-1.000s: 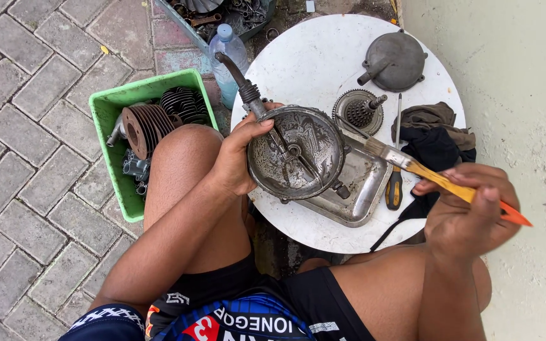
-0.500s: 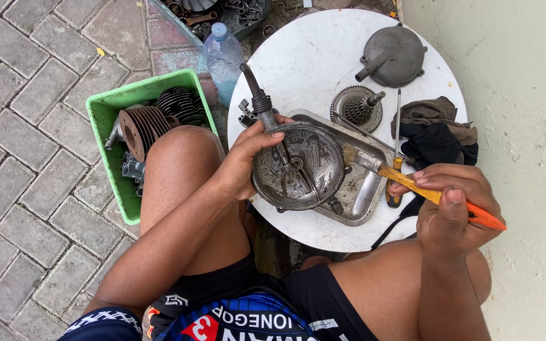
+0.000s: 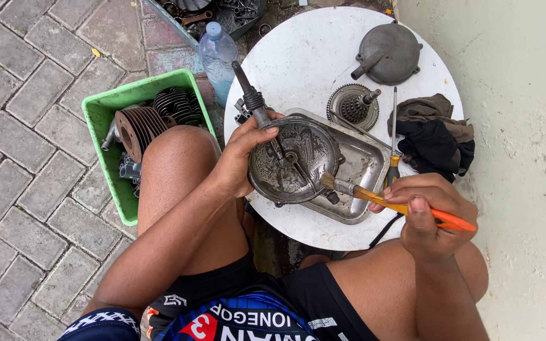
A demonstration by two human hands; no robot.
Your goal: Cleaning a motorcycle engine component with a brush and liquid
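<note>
My left hand (image 3: 238, 159) grips the rim of a round, dirty metal engine cover (image 3: 295, 158) with a lever arm sticking up at its top left. The cover is held tilted over a shallow metal tray (image 3: 368, 165) on a round white table (image 3: 304, 57). My right hand (image 3: 426, 211) holds a paintbrush with an orange handle (image 3: 406, 208). The brush's bristles touch the lower right edge of the cover's inner face.
On the table lie a grey domed cover (image 3: 388, 52), a toothed clutch part (image 3: 354, 106), a screwdriver (image 3: 393, 145) and dark rags (image 3: 434, 132). A green crate (image 3: 105, 113) with finned cylinders stands on the left paving. A plastic water bottle (image 3: 217, 53) stands beside it.
My right hand has brought the brush leftward and its bristles now rest on the cover. My left hand still holds the cover, shifted slightly over the tray.
</note>
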